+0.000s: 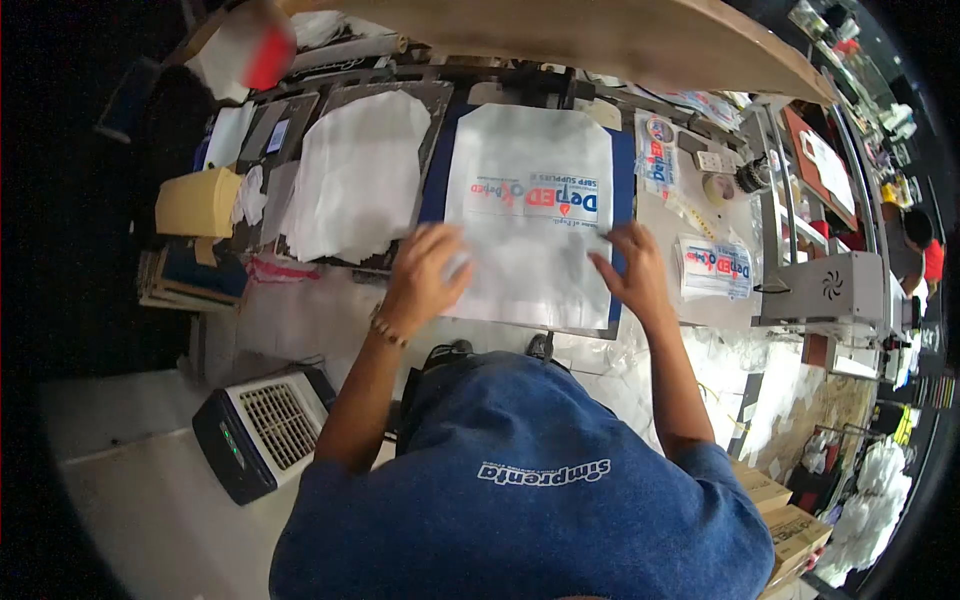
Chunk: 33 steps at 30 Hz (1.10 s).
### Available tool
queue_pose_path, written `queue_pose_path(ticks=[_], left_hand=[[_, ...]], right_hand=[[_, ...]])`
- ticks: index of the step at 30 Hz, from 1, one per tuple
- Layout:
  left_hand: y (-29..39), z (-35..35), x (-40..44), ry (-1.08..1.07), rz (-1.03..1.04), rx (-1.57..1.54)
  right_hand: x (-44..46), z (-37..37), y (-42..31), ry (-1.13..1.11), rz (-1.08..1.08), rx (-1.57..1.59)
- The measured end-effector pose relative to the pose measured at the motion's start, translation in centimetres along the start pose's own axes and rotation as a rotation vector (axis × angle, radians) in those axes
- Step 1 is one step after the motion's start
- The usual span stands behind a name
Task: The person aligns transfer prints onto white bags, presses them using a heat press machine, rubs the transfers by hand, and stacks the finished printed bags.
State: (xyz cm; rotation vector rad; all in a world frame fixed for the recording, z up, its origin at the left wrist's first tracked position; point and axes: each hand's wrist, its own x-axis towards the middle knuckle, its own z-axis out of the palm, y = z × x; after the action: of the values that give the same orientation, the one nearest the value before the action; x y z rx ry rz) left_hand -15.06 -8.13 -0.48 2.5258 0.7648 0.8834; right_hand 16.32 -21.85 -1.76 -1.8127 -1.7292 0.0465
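A white sheet or bag (530, 270) with red and blue "DepED" printing lies flat on a dark blue board (624, 190) in front of me. My left hand (430, 265) is over its left edge, fingers bent and somewhat blurred, with nothing visible in them. At the right edge is my right hand (630, 262), thumb and fingers apart and holding nothing. Whether either hand touches the sheet is hard to tell. To the left lies a stack of blank white pieces (365, 165). Smaller printed sheets (715, 268) rest to the right.
A beige bundle (198, 203) and a phone (278, 136) are at the left. Tape rolls (718, 187) and a grey machine with a fan grille (830, 285) stand right. A wooden beam (600, 35) crosses above. An air unit (265, 430) is on the lower left. Another person (910, 245) is far right.
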Motion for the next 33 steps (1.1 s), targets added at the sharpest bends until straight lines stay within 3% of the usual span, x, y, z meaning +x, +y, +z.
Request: queue_pose_path(ticks=[3, 4, 6, 7, 10, 11, 13, 14, 16, 17, 19, 21, 23, 25, 28, 32, 33], left_hand=[[1.7, 4.4, 5.5, 0.349, -0.010, -0.038], [0.7, 6.7, 6.3, 0.341, 0.012, 0.125], [-4.7, 14.1, 3.3, -0.017, -0.126, 0.224], [-4.4, 13.9, 3.1, -0.024, -0.090, 0.339], [-5.4, 13.8, 2.8, 0.110, -0.042, 0.300], [-6.2, 12.6, 3.0, 0.124, -0.053, 0.314], [-8.2, 9.4, 4.0, -0.219, -0.073, -0.075], [-9.0, 7.0, 4.4, -0.210, -0.072, -0.074], [-12.0, 0.7, 3.6, 0.035, -0.343, -0.381], [-16.1, -1.0, 2.4, 0.037, -0.344, -0.393], [-27.2, -4.8, -0.2, 0.403, -0.291, -0.063], [-36.3, -9.8, -3.8, 0.350, -0.522, 0.226], [-45.5, -13.8, -7.5, 0.120, -0.621, 0.520], [-48.1, -18.2, -7.6, -0.142, -0.826, 0.609], [-55.3, -19.3, -9.7, -0.287, -0.750, 0.814], [-60.5, -17.8, -11.6, -0.238, -0.713, 0.823], [-62.0, -17.5, -12.1, -0.090, -0.768, 0.668]], right_hand=[[4.4, 5.2, -0.8, 0.128, -0.052, -0.159], [5.2, 7.6, -1.1, 0.134, -0.045, -0.266], [4.4, 12.1, 1.1, -0.054, 0.006, -0.394], [4.0, 12.4, 1.1, -0.097, 0.024, -0.393], [4.1, 12.6, 1.8, -0.103, 0.000, -0.378], [4.1, 12.4, 1.9, -0.133, 0.009, -0.384], [4.5, 12.1, 2.2, -0.177, 0.035, -0.343], [4.7, 11.3, 2.1, -0.191, 0.043, -0.285], [5.3, 10.4, 2.9, -0.186, 0.003, -0.191], [5.5, 10.0, 2.8, -0.212, 0.023, -0.191], [6.4, 9.5, 2.3, -0.227, 0.009, -0.231], [7.2, 9.3, 0.8, -0.255, 0.071, -0.244], [8.2, 9.6, -0.9, -0.261, 0.089, -0.263], [8.6, 10.1, -2.2, -0.291, 0.218, -0.328], [8.7, 11.4, -4.7, -0.267, 0.240, -0.280], [8.9, 12.9, -7.0, -0.188, 0.244, -0.289], [9.0, 12.7, -7.0, -0.195, 0.275, -0.254]])
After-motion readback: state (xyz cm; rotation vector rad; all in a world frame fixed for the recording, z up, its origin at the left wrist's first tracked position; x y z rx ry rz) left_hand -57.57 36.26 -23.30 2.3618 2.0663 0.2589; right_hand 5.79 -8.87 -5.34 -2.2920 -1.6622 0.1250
